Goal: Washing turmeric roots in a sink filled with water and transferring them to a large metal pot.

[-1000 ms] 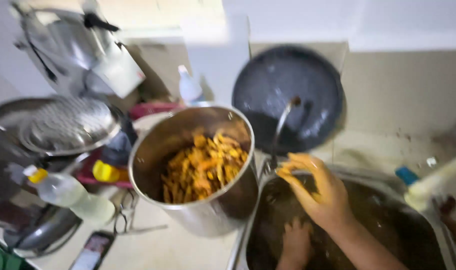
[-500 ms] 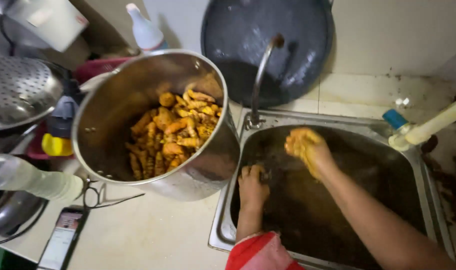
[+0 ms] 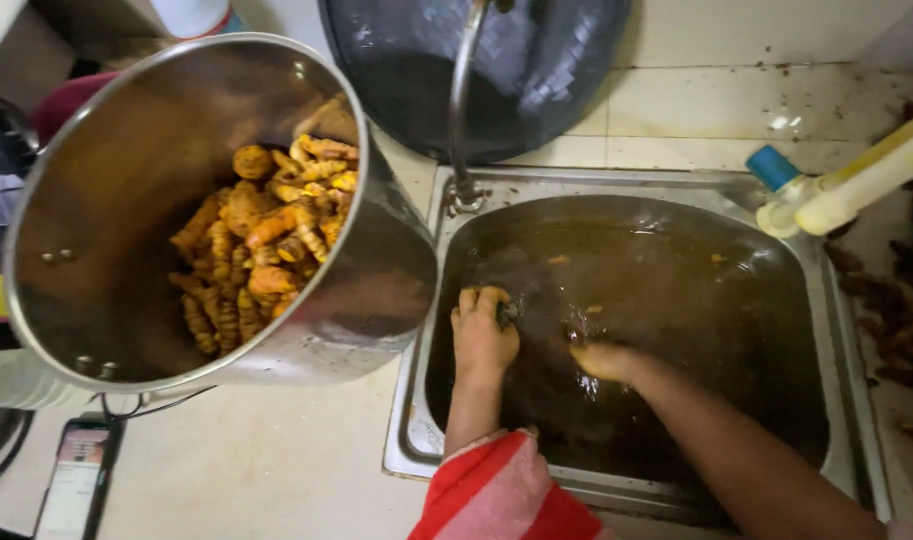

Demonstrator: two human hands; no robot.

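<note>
Scrubbing in a sink (image 3: 426,440) of brown water: left hand (image 3: 482,332) curling around a small dark piece, right hand (image 3: 601,360) submerged, grip unclear; pot (image 3: 126,290) of roots (image 3: 261,245) at left.

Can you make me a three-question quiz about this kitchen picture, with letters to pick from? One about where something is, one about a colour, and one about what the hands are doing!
1. Where does the big shiny steel pot stand?
A. On the counter left of the sink
B. Inside the sink
C. On the floor

2. What colour are the knobbly root pieces in the pot?
A. Green
B. Orange-yellow
C. White

3. What is the state of the left hand and right hand?
A. Both lifted over the pot
B. Both down in the murky brown water
C. Both resting on the phone

Answers:
1. A, the pot sits on the pale counter beside the steel sink.
2. B, the pieces are orange and yellow.
3. B, both hands are down in the brown water; the right one is partly under it.
</note>
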